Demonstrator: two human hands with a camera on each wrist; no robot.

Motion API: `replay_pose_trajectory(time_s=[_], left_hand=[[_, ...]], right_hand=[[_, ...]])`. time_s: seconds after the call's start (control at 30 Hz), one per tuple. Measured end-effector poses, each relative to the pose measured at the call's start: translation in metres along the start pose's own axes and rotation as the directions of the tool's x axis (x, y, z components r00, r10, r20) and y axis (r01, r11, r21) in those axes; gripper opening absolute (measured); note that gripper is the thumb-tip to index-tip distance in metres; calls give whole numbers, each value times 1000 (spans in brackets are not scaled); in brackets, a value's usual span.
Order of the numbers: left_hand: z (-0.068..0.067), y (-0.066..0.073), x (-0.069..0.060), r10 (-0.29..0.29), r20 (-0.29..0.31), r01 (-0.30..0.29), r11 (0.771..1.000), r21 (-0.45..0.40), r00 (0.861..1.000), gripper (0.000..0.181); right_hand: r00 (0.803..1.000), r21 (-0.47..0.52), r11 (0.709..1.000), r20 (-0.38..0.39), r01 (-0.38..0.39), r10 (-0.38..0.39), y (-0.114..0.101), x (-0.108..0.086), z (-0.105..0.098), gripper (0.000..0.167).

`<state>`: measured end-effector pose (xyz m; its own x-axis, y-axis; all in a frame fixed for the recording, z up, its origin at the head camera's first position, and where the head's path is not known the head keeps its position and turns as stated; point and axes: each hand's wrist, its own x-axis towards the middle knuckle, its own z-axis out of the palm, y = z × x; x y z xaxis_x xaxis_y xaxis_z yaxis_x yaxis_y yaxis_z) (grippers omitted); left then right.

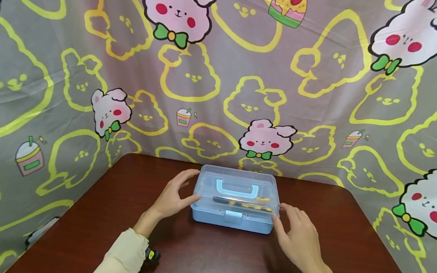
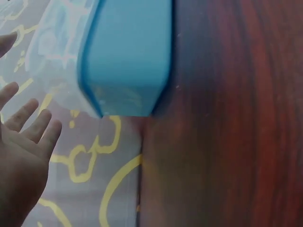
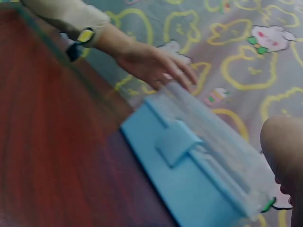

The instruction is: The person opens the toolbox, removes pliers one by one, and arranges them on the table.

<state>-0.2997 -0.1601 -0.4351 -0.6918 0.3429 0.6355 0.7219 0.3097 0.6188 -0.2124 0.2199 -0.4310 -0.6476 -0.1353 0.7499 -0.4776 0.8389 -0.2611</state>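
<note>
Head view: a blue box [image 1: 212, 218] with a clear lid [image 1: 208, 178] stands on the brown table [image 1: 210, 258].
The left hand [image 1: 171, 196] and right hand [image 1: 300, 235], fingers spread, flank its ends; whether they touch, I cannot tell.

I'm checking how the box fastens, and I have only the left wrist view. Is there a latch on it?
Observer: Yes, the head view shows a light-blue latch near the middle of the front of the box.
Operator: My view shows nothing of what it holds. Can you see anything inside?
Observer: Yes, black and yellow items show through the clear lid.
Operator: And what is at its right end?
Observer: The right hand is there, close beside it; I can't tell for sure whether it touches.
</note>
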Motion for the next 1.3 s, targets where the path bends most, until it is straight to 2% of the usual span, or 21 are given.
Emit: replay_pose_trajectory(time_s=[0.13,0.2,0.27,0.3,0.33,0.37,0.4,0.47,0.57,0.63,0.7,0.73,0.77,0.83,0.9,0.97,1.03,1.17,1.3], left_hand=[[8,-1,-3,-29,3,29,1000,10,1000,69],[11,-4,-4,-47,11,46,999,24,999,71],[13,-6,-4,-62,17,61,998,29,998,73],[14,-8,-4,-68,20,68,997,30,997,73],[15,-10,-4,-76,21,75,997,30,997,73],[15,-11,-4,-83,23,83,996,24,996,73],[16,-12,-4,-93,25,93,996,16,995,73],[16,-14,-4,-106,41,107,994,-17,994,70],[16,-14,-2,-121,75,126,989,-71,990,66],[15,-14,-1,-131,101,140,986,-94,986,65],[13,-13,1,-152,123,165,982,-98,981,64],[12,-12,2,-160,131,173,980,-97,978,64],[11,-12,3,-169,139,183,979,-95,976,65],[10,-11,5,-180,150,196,976,-98,972,65],[9,-10,5,-179,156,196,975,-103,971,64],[7,-10,5,-175,160,194,975,-113,972,64],[6,-9,5,-172,159,192,974,-119,972,64],[6,-9,5,-171,153,190,975,-118,973,63],[8,-10,5,-169,156,189,975,-120,973,59]], right_hand=[[1000,48,999,15,22,-22,-13,-7,15,23],[999,116,993,49,-8,2,-20,-10,24,18],[991,202,976,121,-82,58,-27,-11,34,14],[980,248,959,175,-138,96,-31,-12,38,12],[961,293,933,241,-207,138,-35,-13,43,13],[932,331,899,313,-286,182,-38,-14,47,16],[895,362,856,386,-369,223,-41,-14,51,21],[795,406,734,530,-544,297,-46,-16,58,33],[629,428,502,696,-751,348,-52,-17,64,53],[525,420,335,776,-843,349,-56,-16,68,63],[447,406,186,830,-895,335,-59,-15,72,74],[416,402,111,849,-909,327,-60,-14,74,79],[389,396,44,865,-917,317,-61,-13,76,83],[351,389,-74,886,-918,301,-63,-10,80,87],[324,383,-170,899,-908,296,-64,-8,83,84],[303,377,-240,906,-894,294,-65,-6,85,77],[293,380,-299,909,-875,298,-65,-5,86,68],[299,401,-362,904,-841,307,-66,-4,87,58],[301,424,-378,890,-823,342,-67,-5,88,62]])
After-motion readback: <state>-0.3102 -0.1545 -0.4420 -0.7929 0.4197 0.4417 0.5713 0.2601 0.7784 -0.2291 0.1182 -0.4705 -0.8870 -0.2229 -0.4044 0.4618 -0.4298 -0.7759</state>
